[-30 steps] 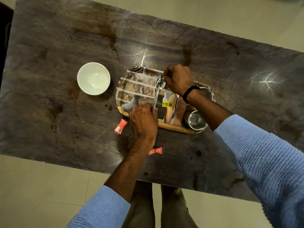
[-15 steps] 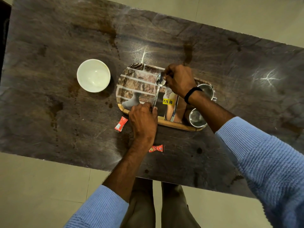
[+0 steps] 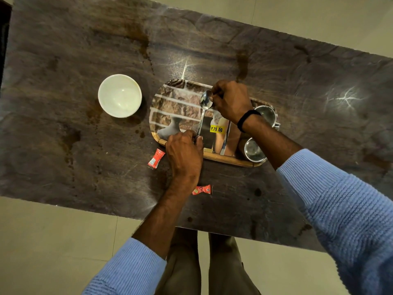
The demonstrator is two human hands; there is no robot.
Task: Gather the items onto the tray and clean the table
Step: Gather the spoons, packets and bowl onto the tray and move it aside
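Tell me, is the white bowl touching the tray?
Apart. The head view shows bare table between the white bowl and the tray's left rim.

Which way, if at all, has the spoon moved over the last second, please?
No. The spoon lies just as before against the yellow price sticker on the tray, the left hand holding its handle end and the right hand its bowl.
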